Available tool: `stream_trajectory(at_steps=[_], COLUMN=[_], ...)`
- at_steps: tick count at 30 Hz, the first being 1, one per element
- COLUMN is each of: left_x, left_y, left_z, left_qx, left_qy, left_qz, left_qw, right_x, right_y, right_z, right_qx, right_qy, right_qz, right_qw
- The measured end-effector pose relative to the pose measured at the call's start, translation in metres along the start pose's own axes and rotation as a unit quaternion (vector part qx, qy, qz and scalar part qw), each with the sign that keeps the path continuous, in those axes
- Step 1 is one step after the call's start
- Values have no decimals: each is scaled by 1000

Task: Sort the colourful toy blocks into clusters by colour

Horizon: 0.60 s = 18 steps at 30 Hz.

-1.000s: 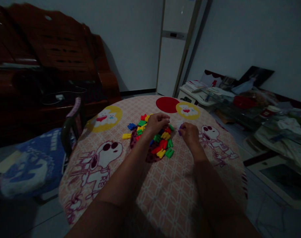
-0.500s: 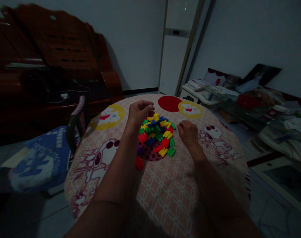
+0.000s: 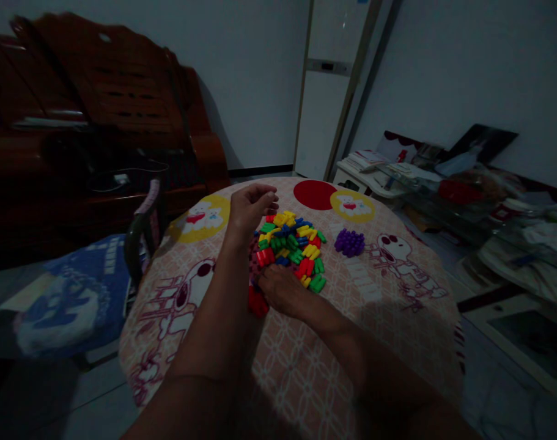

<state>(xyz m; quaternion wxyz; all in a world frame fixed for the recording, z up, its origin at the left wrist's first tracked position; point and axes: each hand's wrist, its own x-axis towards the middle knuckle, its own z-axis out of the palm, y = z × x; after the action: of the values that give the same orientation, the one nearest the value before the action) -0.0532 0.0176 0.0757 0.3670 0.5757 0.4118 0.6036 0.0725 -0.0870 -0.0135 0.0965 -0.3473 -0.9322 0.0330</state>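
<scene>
A pile of small plastic toy blocks (image 3: 297, 238) in red, yellow, green and blue lies mid-table. My right hand (image 3: 280, 288) is at the pile's near left side, fingers bent down and closed over a purple block, which they mostly hide. Just below those fingers lie red blocks (image 3: 258, 303). My left hand (image 3: 250, 208) hovers at the pile's far left edge, its fingers loosely curled and apart, with nothing visible in them. Apart from the pile, to the right, sits a group of purple blocks (image 3: 350, 242).
A patterned cloth covers the round table (image 3: 301, 354). At its left stands a chair (image 3: 143, 232) with a blue cushion. Behind are a wooden sofa (image 3: 122, 91) and a tall white cabinet-like unit (image 3: 321, 116). A cluttered glass-topped stand (image 3: 466, 208) is on the right.
My right hand has moved left from beside the purple group to the pile's near left, uncovering that group. My left hand has shifted slightly left.
</scene>
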Motion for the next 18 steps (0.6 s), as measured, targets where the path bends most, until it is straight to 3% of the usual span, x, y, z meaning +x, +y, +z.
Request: stream_trajectory(at_steps=[3, 6, 8, 11, 18], left_x=[-4, -12, -16, -13, 5], left_y=[-15, -32, -41, -49, -51], left_z=[17, 38, 44, 36, -19], left_qx=[129, 286, 369, 427, 383], left_qy=[-108, -238, -288, -293, -273], left_qz=[47, 84, 77, 59, -19], left_qw=[985, 925, 880, 853, 882], right_x=[-4, -10, -13, -14, -15], right_y=[3, 8, 12, 14, 11], right_z=[-3, -4, -7, -14, -22], right_qx=[23, 52, 66, 83, 112], right_qy=[-12, -21, -27, -27, -24], right_qz=[-4, -5, 6, 7, -5], right_qw=[1000, 998, 997, 996, 993])
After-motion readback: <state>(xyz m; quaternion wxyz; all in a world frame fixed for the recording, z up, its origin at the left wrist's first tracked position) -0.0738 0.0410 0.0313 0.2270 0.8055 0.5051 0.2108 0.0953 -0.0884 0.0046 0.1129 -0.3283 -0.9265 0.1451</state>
